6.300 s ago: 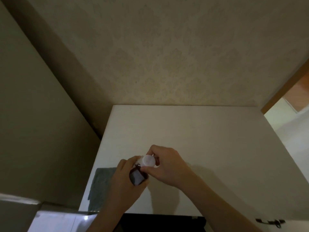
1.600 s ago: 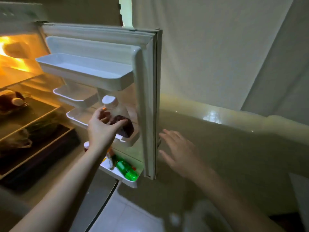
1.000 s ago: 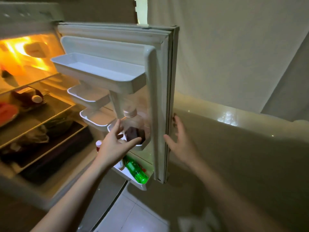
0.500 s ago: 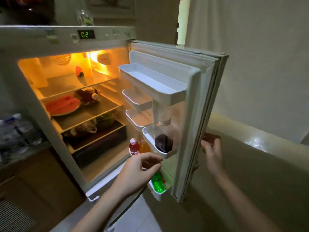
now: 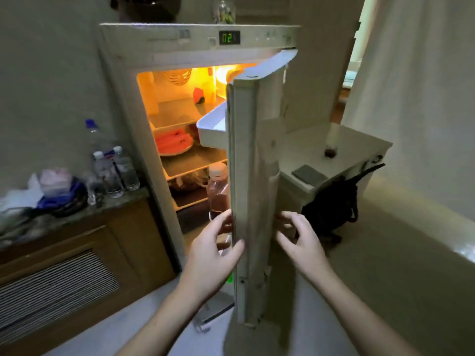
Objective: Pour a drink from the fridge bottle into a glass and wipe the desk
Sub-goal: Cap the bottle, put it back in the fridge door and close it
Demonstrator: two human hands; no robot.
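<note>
Your left hand (image 5: 213, 255) has left the bottle (image 5: 218, 191), now in the door (image 5: 246, 196) rack; both hands, right (image 5: 300, 242) too, are spread, empty, flanking the half-shut door.

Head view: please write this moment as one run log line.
phase: closing fridge door | left hand: open, at door edge | right hand: open, on door front | bottle: in door shelf

Domestic interior, a lived-in room rather than a full kitchen. Indicators: a compact refrigerator (image 5: 195, 140) with digital temperature display (image 5: 229, 37), stocked with sliced watermelon (image 5: 173, 144); water bottles (image 5: 115, 170) and bags on a stone-topped wooden cabinet (image 5: 77, 253); a white desk (image 5: 347, 155) with a backpack (image 5: 331, 209) beneath; curtains (image 5: 411, 98); wallpapered walls.
</note>
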